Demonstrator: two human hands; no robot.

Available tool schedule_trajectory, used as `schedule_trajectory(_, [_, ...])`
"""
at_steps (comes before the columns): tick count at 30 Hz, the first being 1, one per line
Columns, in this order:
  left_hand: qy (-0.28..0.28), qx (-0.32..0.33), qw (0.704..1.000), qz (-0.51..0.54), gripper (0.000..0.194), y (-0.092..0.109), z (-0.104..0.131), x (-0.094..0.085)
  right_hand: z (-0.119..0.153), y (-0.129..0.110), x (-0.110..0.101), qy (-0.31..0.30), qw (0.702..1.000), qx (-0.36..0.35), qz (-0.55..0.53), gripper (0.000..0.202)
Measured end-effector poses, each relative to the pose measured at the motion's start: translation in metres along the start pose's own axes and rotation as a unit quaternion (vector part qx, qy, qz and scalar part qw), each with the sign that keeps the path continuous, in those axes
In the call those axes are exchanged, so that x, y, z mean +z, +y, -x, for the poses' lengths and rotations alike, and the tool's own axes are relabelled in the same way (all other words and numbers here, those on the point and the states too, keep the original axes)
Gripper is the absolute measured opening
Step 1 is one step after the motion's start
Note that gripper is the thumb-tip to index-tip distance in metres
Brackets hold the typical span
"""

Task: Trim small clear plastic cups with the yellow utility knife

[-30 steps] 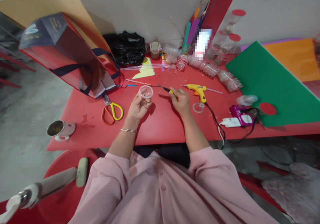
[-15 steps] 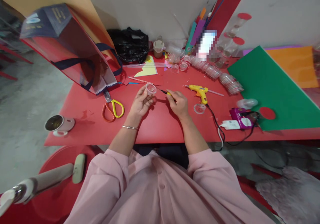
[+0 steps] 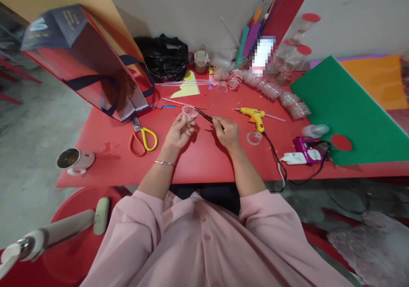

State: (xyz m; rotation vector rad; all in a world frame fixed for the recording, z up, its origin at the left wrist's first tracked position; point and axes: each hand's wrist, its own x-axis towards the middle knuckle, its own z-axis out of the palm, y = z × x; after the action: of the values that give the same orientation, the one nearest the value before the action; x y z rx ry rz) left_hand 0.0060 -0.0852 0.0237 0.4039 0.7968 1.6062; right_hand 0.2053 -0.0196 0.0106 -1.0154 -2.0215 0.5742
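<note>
My left hand (image 3: 179,132) pinches a small clear plastic cup (image 3: 189,113) between thumb and fingertips, its round rim tilted up. In my right hand (image 3: 226,132) is a slim dark pointed tool (image 3: 206,116), gripped in closed fingers. Its tip reaches the right side of the cup's rim; whether it touches I cannot tell. To the right of that hand lies a yellow glue gun (image 3: 253,115), with a round clear plastic piece (image 3: 254,138) just below it. Scissors (image 3: 142,140) with red and yellow handles lie left of my left hand.
A mug (image 3: 76,160) stands at the table's left edge, a paper bag (image 3: 86,65) behind it. Stacked clear cups (image 3: 271,88) lie at the back right. A green board (image 3: 348,120) and a purple power socket (image 3: 308,150) with cables occupy the right.
The cup has tipped in my left hand and shifted slightly left. The tool has turned, showing more of its dark length, and its tip is now at the rim.
</note>
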Motion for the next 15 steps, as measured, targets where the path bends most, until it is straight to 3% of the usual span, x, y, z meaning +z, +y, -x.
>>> schedule_trajectory(7, [0.026, 0.013, 0.997, -0.067, 0.044, -0.0010, 0.0003, 0.0016, 0.0001, 0.0008, -0.0003, -0.002, 0.999, 0.001, -0.033, 0.050])
schedule_trajectory(11, [0.032, 0.012, 0.997, -0.067, 0.039, -0.0012, -0.0002, -0.0002, 0.0006, -0.0011, -0.0020, -0.034, 0.996, 0.007, -0.077, 0.050])
schedule_trajectory(15, [0.015, 0.000, 0.998, -0.054, 0.036, -0.0005, 0.0007, -0.0028, 0.0003, -0.0021, -0.0040, -0.054, 0.995, 0.057, -0.066, 0.062])
